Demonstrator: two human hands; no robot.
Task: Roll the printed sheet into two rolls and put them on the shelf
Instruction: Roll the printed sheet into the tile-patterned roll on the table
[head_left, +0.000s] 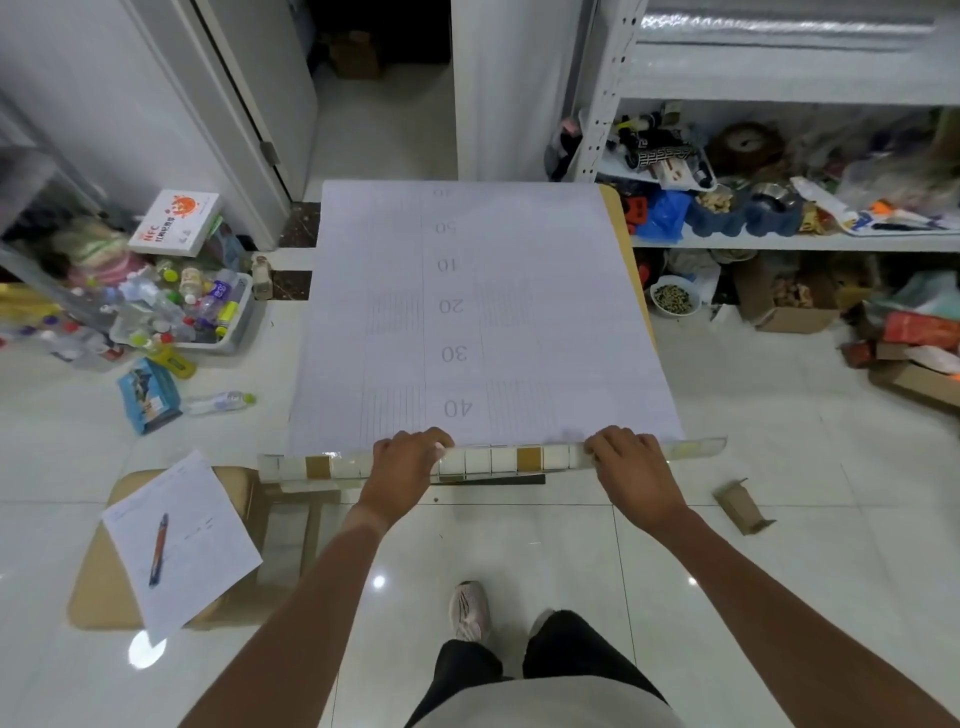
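Because the large white printed sheet (483, 322), marked with rows of fine lines and the numbers 10 to 50 down its middle, lies flat and thin over the tan wooden table (626, 249), it should handle as light and floppy, quick to crease if pinched hard and apt to spring open once let go. Its near edge has been turned into a narrow roll (493, 460) showing a pattern of white and tan squares, lying across the near end of the sheet; the far end of the sheet reaches the far edge of the table. Both hands sit on that roll: the left hand (402, 462) left of the sheet's middle and the right hand (631, 462) towards its right side, fingers curled over the top of the roll and holding it. Judged from this, the best hold is just there, wide apart and even, with light pressure so the roll stays straight and does not cone.

Right of the sheet stands a white metal shelf (779, 241) crowded with odds and ends, where a roll would need a free gap. Left of the sheet a grey plastic tub of bottles (208, 312) stands on the floor, and nearer, a loose paper with an orange pen (158, 551) lies on a stool.
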